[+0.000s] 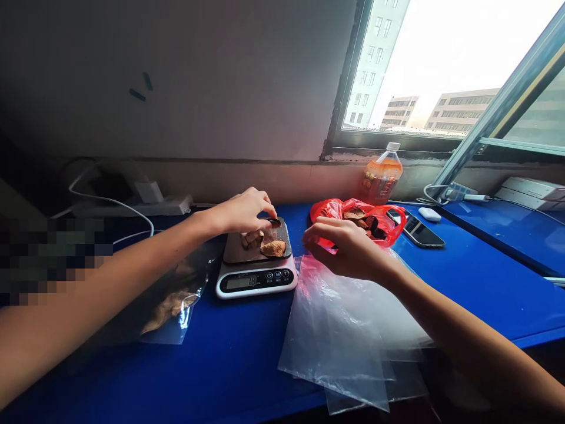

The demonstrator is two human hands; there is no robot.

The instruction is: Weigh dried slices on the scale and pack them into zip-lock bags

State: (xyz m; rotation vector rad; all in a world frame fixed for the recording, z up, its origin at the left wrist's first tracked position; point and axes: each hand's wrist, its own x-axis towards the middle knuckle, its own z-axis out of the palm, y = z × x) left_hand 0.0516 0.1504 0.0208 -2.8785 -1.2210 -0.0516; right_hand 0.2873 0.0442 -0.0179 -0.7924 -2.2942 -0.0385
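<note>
Brown pieces [273,249] | on scale [256,280], presumably so weight registers | left hand [247,210] above, grip unclear | right hand [346,250] loosely open, near red bag [325,209]

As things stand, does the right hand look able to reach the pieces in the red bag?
Probably yes: the right hand looks close to the red bag, whose open top shows the pieces, and nothing seems to block it.
</note>
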